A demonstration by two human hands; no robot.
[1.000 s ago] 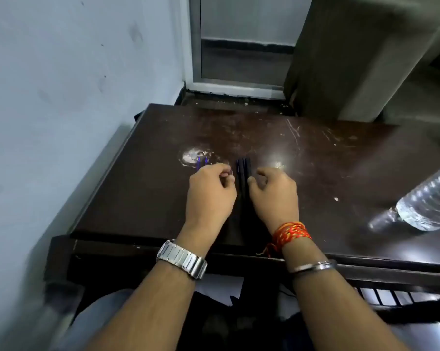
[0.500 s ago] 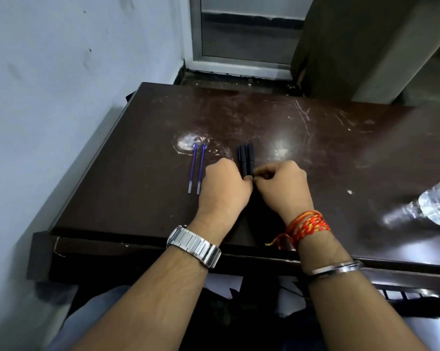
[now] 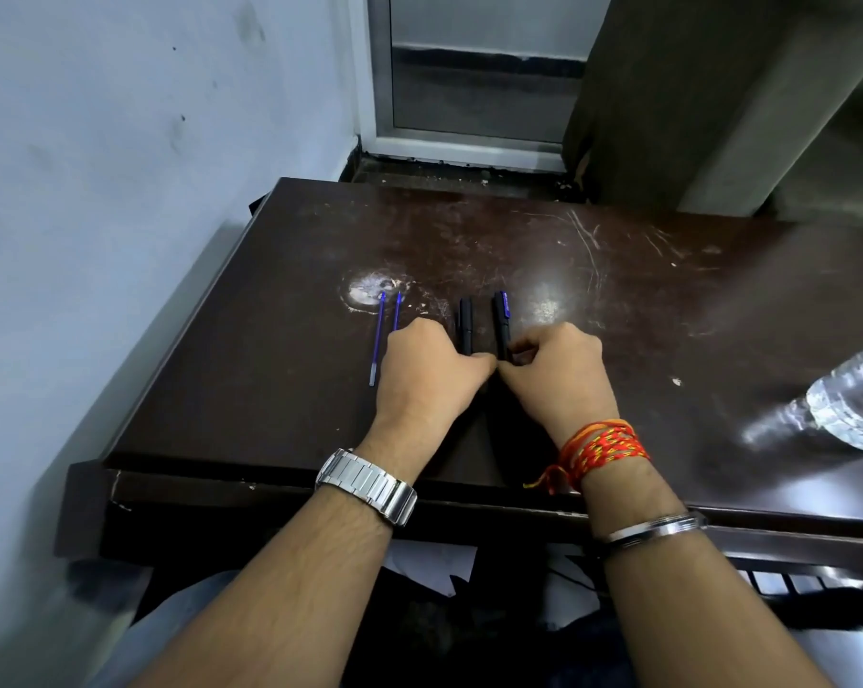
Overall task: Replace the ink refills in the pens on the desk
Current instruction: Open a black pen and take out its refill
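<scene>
Two black pens lie side by side near the middle of the dark desk (image 3: 280,389). My right hand (image 3: 561,377) pinches the lower end of the right black pen (image 3: 502,317), which has a blue clip. My left hand (image 3: 427,377) has its fingers curled over the lower end of the left black pen (image 3: 465,322); its thumb tip touches my right fingers. Two thin blue refills (image 3: 376,340) lie parallel on the desk just left of my left hand; the lower part of the right one is hidden behind that hand.
A clear plastic water bottle (image 3: 851,409) lies at the desk's right edge. A pale wall runs along the left side, a door frame (image 3: 469,146) and a curtain stand behind the desk. A worn white patch (image 3: 365,290) marks the desk top.
The two black pens were pressed together; now the right one sits apart, shifted right in my right hand. The view has tilted down, showing more of both refills.
</scene>
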